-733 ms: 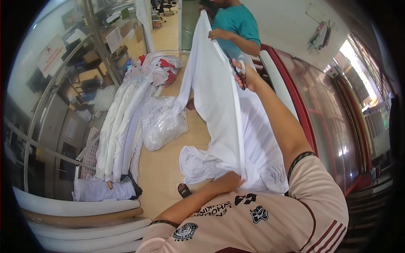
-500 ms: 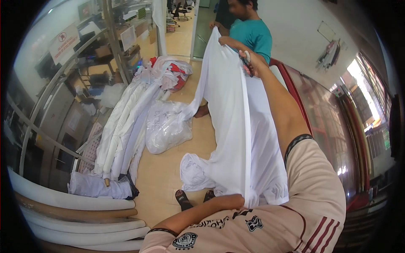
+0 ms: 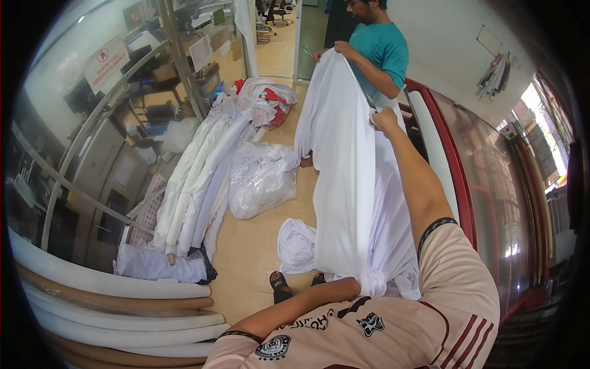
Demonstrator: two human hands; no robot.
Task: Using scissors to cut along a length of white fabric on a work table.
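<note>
A long white fabric (image 3: 335, 166) stretches from a co-worker's raised hands down to my waist. My right hand (image 3: 386, 120) is closed on dark-bladed scissors (image 3: 372, 104) at the fabric's right edge, near the far end. My left hand (image 3: 347, 286) grips the bunched near end against my body, its fingers mostly hidden. More loose white fabric (image 3: 296, 246) lies on the floor left of the hanging piece, by my sandalled feet (image 3: 279, 283).
A co-worker (image 3: 384, 49) in teal stands ahead. Left are fabric bundles (image 3: 196, 178), a plastic bag (image 3: 261, 184), stacked rolls (image 3: 123, 307) and a glass partition (image 3: 86, 135). A red-framed panel (image 3: 491, 203) runs along the right; a doorway (image 3: 276, 37) opens at the back.
My right hand with the scissors has shifted down and right along the fabric edge. The co-worker's hands and the fabric's top have moved right and lower; the view has shifted slightly.
</note>
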